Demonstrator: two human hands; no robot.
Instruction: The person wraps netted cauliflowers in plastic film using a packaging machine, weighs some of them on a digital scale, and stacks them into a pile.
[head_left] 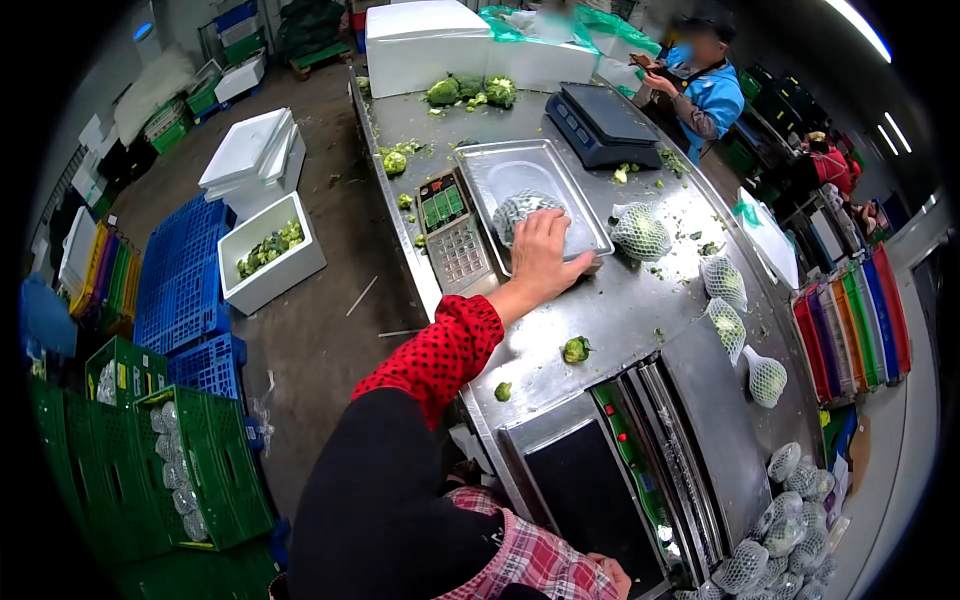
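While palm-down, left hand [543, 255] atop the netted bundle [514, 213]

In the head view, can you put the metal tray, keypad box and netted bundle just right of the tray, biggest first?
1. Metal tray
2. Keypad box
3. Netted bundle

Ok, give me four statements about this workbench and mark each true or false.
1. The left hand is on a white-netted bundle in the metal tray. True.
2. In the picture, the keypad panel is right of the tray. False: it is on the left.
3. The right hand is on the tray. False: it is low in view, near the black pad.
4. The open white box holds green pieces. True.
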